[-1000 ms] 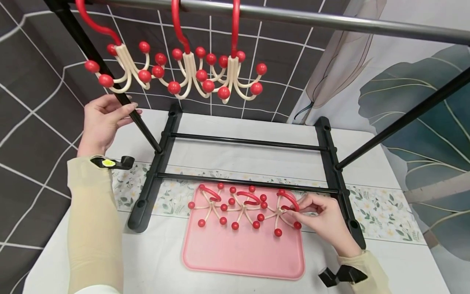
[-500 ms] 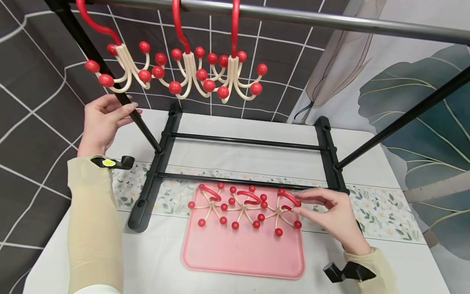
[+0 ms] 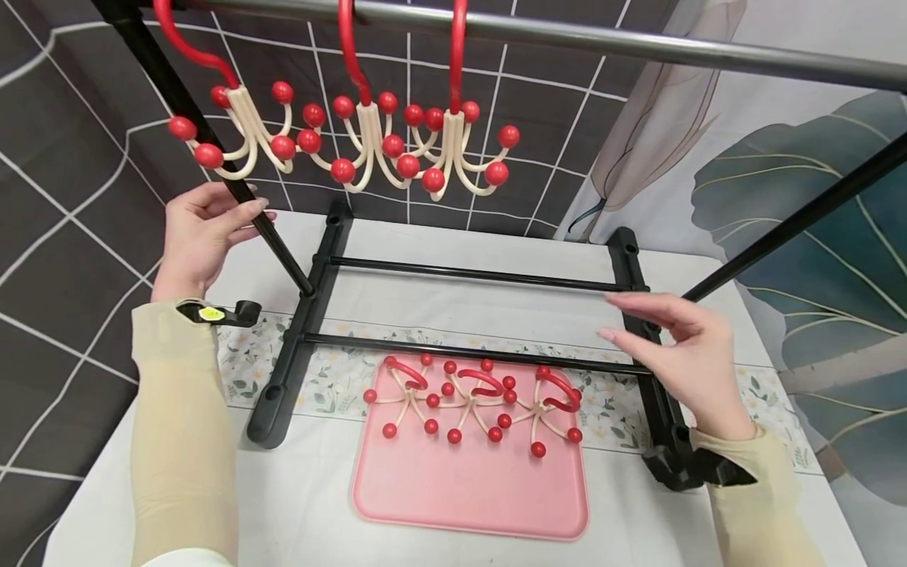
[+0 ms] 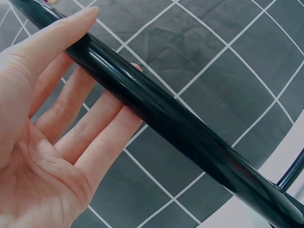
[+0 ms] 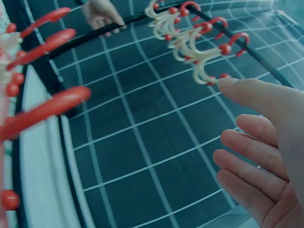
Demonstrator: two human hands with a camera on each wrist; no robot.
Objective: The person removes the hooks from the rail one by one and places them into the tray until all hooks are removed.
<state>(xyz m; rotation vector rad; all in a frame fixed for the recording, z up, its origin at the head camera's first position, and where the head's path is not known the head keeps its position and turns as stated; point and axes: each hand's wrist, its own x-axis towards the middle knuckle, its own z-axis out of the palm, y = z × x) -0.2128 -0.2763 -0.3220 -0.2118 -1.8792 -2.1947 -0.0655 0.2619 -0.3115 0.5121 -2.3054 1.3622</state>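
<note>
White table (image 3: 298,488) under everything. Black rack (image 3: 468,351) on it: steadying looks like the step, so I'd hold the left post (image 3: 283,254) lightly, no sideways push, or whatever hangs probably swings. Pink tray (image 3: 471,488), at the rack's front: three loose hooks (image 3: 472,400) lie in its far half (leftmost ball pokes past the rim, worth minding). Hands: I have the left hand (image 3: 201,236) pinching the post, thumb one side, fingers the other; the right hand (image 3: 687,350) is spread wide, nothing between thumb and fingertips, above the rack's right side. Loose hooks lie close, arms could snag; can't tell if they touch. Three hanging hooks (image 3: 368,126) hang from the metal top bar (image 3: 609,38).
</note>
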